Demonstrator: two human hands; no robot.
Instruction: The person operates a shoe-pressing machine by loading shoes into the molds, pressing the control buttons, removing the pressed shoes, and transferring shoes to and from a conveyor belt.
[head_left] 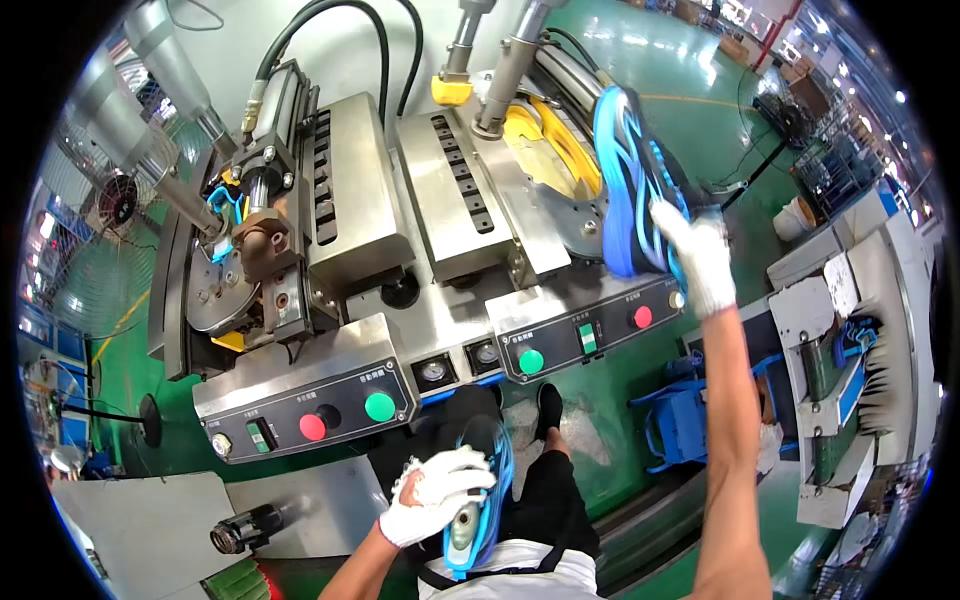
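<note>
My left hand [435,492], in a white glove with bare fingertips, is closed on a blue and black shoe [500,485] in front of my waist. A grey-green form shows inside the shoe's opening. At the right station, my right hand [700,250], also gloved, holds another blue shoe [630,190] by its side. That shoe stands sole outward beside the yellow pads [550,145] of the press. Under the left station's clamp, part of a blue shoe [222,240] shows.
Panels with green buttons [379,407] and red buttons [313,427] front the steel machine [355,190]. A blue stool [675,420] and a rack [830,400] stand at the right. A fan [118,200] is at the left; a metal cylinder [245,528] lies at the lower left.
</note>
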